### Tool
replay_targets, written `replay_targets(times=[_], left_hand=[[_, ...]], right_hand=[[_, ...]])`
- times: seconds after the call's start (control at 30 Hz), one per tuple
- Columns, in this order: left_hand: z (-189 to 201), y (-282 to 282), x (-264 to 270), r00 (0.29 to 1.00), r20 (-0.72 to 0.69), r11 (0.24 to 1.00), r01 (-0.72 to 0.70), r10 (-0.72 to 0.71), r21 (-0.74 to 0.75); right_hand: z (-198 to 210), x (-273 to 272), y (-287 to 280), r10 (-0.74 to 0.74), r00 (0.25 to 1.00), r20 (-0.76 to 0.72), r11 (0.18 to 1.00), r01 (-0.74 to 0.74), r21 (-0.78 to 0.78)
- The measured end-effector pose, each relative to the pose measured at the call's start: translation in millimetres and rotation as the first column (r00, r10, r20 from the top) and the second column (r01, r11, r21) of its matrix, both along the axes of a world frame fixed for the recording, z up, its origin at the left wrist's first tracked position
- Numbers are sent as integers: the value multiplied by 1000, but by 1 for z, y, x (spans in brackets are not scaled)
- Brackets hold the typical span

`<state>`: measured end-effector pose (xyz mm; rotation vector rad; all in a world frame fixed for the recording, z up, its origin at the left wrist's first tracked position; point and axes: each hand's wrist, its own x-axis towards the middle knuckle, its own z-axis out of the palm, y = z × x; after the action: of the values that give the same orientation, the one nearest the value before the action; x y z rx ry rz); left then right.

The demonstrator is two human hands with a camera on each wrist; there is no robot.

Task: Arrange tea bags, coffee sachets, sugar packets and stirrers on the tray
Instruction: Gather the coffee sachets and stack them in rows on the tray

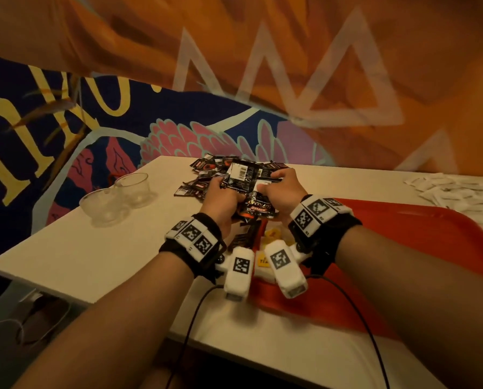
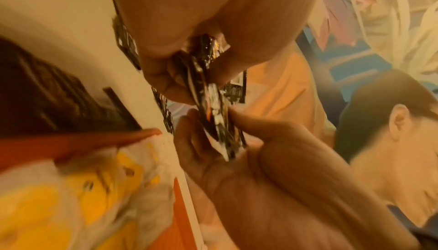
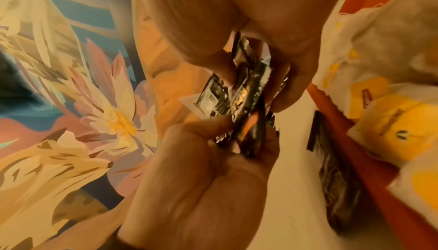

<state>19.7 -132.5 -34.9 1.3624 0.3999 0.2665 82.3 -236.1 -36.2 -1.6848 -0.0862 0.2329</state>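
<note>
Hands grip one shared stack of coffee sachets point(image 1: 250, 189): left hand point(image 1: 220, 200) curls round its left edge, right hand point(image 1: 286, 189) round its right edge, thumbs on top. The wrist views show the same pinch from below, with fingers point(image 2: 166, 83) and thumb pressed on the black foil bundle point(image 3: 249, 93). The stack sits above the near-left corner of the red tray point(image 1: 403, 220), tilted, barcode side up at its far end.

Landmark: the tray, on a white table point(image 1: 94, 248).
- Beyond the tray's far-left corner: loose pile of coffee sachets point(image 1: 206, 167) on the table, just behind the hands.
- On the tray, under the wrists: tea bags point(image 1: 271, 234) with yellow tags, partly hidden by the wrist cameras point(image 1: 283, 265); the wrist views show them lying against the tray's rim point(image 3: 331, 104).
- Beside the tray's left rim, on the table: one dark sachet point(image 3: 331, 188) lying flat.
- Right of the tray's far edge: white sugar packets point(image 1: 459, 192) spread on the table.
- Well left of the tray: two clear plastic cups point(image 1: 116, 195), touching each other.

Stirrers: cannot tell where they lie.
</note>
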Motion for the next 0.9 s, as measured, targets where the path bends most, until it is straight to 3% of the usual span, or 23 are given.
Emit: replay_targets(times=[0.17,0.3,0.67,0.8,0.9], left_hand=[[3,-38,5,998,44,997,44,-47,67],[9,-49,3,995,31,992,88,-91,90],[22,-49,-2,977,-59,976,211,-207,61],[20,-21,0,975,-172,943,183,-138,279],[9,9,1,926,-369,792,280,-74,543]], right_hand=[[-21,32,-10,-44,999,14,993,42,111],[-1,11,-23,-9,998,56,995,4,100],[-11,19,-39,-112,984,140,992,103,70],[-11,25,-53,-146,985,94,987,139,80],[-14,34,-65,-170,983,75,983,165,77]])
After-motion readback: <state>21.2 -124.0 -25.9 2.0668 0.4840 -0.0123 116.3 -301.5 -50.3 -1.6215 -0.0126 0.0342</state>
